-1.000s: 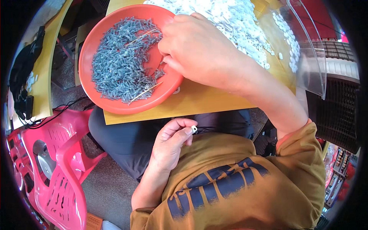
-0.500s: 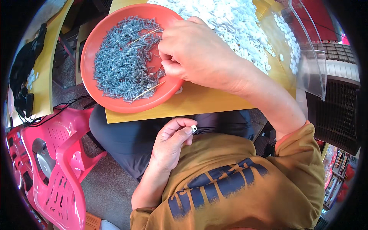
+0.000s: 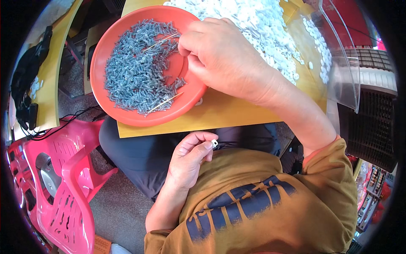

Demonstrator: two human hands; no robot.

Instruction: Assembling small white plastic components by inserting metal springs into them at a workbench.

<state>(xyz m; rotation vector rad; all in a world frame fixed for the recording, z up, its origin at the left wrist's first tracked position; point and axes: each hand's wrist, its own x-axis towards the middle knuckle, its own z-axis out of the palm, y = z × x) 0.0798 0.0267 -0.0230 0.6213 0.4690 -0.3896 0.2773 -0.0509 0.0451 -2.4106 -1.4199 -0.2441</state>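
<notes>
My left hand [image 3: 187, 161] is closed in a pinch near my lap, below the table's front edge. Between its thumb and fingers sits a small white plastic piece [image 3: 215, 143] with a dark hole. Over the right side of an orange-red round basin [image 3: 97, 74] is my right hand [image 3: 228, 57], its thumb and fingers curled together. Whatever those fingertips hold, if anything, is hidden. Many small grey metal coil springs [image 3: 133, 78] fill much of the basin. Two thin wooden sticks lie among them, and some basin floor shows beside my right hand.
A large heap of small white plastic pieces [image 3: 266, 29] covers the back of the yellow table [image 3: 241, 116]. More lie near a clear plastic bin [image 3: 338, 80] at right. A pink plastic chair [image 3: 69, 178] stands at left, beside another table with dark cloth [image 3: 29, 80].
My right hand has moved slightly right, away from the springs, baring more basin floor. The basin has shifted a little. My left hand keeps its hold on the white piece.
</notes>
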